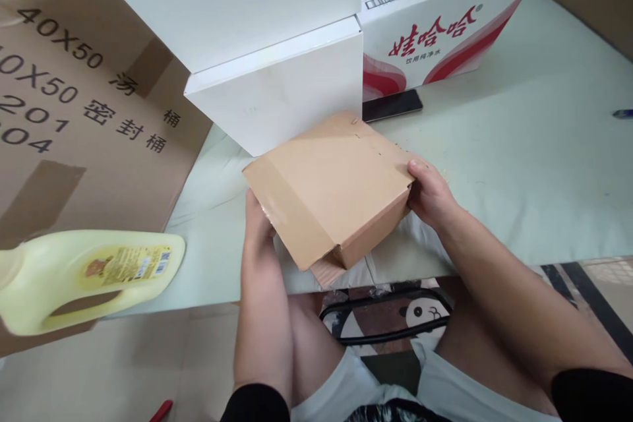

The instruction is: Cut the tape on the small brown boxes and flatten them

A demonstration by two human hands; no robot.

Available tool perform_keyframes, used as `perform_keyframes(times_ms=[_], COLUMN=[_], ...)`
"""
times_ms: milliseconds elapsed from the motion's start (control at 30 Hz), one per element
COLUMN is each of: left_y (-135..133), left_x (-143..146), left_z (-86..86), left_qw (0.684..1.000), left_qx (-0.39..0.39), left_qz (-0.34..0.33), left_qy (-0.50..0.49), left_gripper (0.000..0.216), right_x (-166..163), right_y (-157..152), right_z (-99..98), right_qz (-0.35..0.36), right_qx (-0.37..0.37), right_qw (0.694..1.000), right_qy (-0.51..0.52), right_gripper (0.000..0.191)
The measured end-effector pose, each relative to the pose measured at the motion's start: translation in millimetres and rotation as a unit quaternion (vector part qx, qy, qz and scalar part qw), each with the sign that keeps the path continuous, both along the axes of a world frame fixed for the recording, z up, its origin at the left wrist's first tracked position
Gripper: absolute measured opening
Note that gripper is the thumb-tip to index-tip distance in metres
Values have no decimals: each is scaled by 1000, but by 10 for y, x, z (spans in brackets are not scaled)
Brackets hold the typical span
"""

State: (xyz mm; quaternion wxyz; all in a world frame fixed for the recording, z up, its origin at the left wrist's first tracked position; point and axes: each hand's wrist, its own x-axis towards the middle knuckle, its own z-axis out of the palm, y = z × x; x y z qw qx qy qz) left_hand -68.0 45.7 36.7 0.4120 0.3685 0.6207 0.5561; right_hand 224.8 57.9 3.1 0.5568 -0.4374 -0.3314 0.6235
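A small brown cardboard box [336,178] is held between my two hands, tilted above the near edge of the table. Clear tape runs along its left end, where a flap hangs partly loose at the lower corner. My left hand [259,221] is closed round the left side, its fingers mostly hidden behind the cardboard. My right hand [429,190] grips the right corner, thumb on top and fingers underneath. Just beyond the box stands a white box [281,92], close to its far edge.
A dark phone [393,105] lies before a white-and-red carton [445,46]. At left are a large printed carton [89,99] and a pale yellow bottle [93,277] on its side. A blue pen [623,114] lies far right on the pale green tablecloth [534,165].
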Motion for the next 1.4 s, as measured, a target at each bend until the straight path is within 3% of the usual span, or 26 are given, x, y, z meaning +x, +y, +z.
perform_keyframes(times_ms=[167, 300, 367, 467, 567, 667, 733, 900, 1067, 1400], left_y=[81, 90, 47, -48, -127, -164, -172, -168, -143, -89], left_x=[28, -7, -23, 1, 82, 166, 203, 264, 297, 210], left_z=[27, -12, -4, 55, 134, 191, 204, 159, 130, 46], left_qw=[998, 995, 994, 988, 968, 941, 928, 938, 958, 991], left_qx=[17, 30, 56, 86, 87, 90, 92, 43, -21, 30], left_qz=[37, 93, 82, -13, -159, -186, -194, -288, -232, -115], left_qy=[-53, 11, 53, 125, 176, 269, 306, 190, 166, 60], left_gripper=[33, 37, 29, 18, 38, 63, 69, 66, 56, 60], right_x=[2, 53, 99, 158, 163, 118, 80, 14, -12, 65], right_y=[25, 91, 126, 156, 152, 133, 118, 81, 51, 1], right_z=[5, -73, -115, -145, -134, -112, -106, -91, -37, -70], right_qz=[-39, -59, -72, -85, -91, -97, -106, -92, -59, 4], right_qx=[-24, 1, 15, 31, 47, 64, 73, 79, 93, 38], right_qw=[998, 998, 997, 995, 993, 991, 990, 991, 991, 993], right_qy=[39, 21, 0, -33, -50, -59, -59, -54, -73, -108], right_gripper=[47, 47, 49, 52, 52, 50, 48, 50, 66, 68])
